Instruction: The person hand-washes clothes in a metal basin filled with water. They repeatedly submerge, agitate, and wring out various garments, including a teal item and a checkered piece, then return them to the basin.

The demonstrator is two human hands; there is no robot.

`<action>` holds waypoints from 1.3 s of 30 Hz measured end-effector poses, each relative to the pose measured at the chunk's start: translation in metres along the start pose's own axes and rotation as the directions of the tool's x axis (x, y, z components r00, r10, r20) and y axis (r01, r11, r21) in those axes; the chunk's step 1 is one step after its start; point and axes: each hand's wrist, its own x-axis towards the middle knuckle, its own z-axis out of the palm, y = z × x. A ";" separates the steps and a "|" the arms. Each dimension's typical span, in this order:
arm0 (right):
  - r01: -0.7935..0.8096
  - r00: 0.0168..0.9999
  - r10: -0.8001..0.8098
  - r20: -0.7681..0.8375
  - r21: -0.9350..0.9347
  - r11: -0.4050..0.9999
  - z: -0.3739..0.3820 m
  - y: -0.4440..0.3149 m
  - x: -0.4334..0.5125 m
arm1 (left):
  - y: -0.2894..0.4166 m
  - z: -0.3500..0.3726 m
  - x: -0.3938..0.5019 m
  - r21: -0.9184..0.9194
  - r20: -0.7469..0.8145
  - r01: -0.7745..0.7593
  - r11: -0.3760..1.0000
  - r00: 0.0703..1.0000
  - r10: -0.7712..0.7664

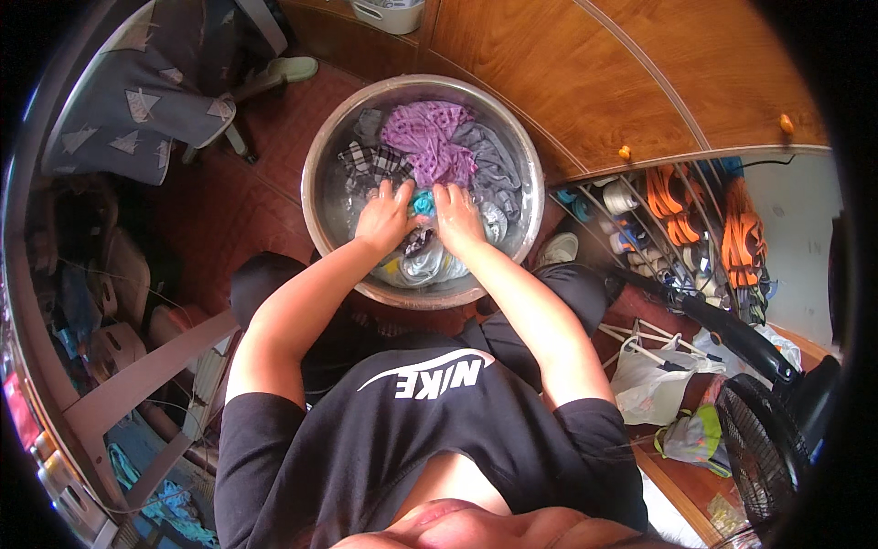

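Note:
A round metal basin (317,226) stands between my knees with wet clothes and water in it. My left hand (387,216) and my right hand (458,216) are inside, close together, with a bunched turquoise cloth (423,202) gripped between them. Just beyond my fingers lies a purple patterned garment (429,134). A black-and-white checked cloth (374,161) is left of it, and a grey garment (490,161) is to the right. Nearer to me, pale clothing (422,264) lies in the water below my wrists. The undersides of both hands are hidden.
Wooden cabinet doors (549,68) rise behind the basin. A cloth-covered chair (144,103) stands at the left. To the right are a shoe rack (665,226) with several shoes, a white plastic bag (641,384) and a black fan (761,439). Red tiles (274,171) cover the floor.

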 end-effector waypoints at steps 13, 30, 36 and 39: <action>-0.162 0.964 0.150 0.219 0.040 0.986 0.007 0.028 0.059 | -0.007 0.002 0.057 -0.033 0.165 0.127 0.991 0.979 -0.120; 0.099 0.995 -0.099 0.006 0.075 0.992 -0.056 -0.005 -0.011 | 0.000 -0.050 -0.006 0.130 -0.079 -0.337 0.932 0.934 0.349; 0.253 0.955 -0.238 -0.174 0.066 0.965 -0.030 0.000 -0.010 | -0.008 -0.025 -0.007 -0.160 -0.239 -0.344 0.925 0.923 0.301; 0.121 0.992 -0.120 -0.027 0.017 0.993 -0.008 0.004 -0.007 | -0.002 -0.009 -0.009 -0.160 -0.157 -0.146 0.976 0.980 0.121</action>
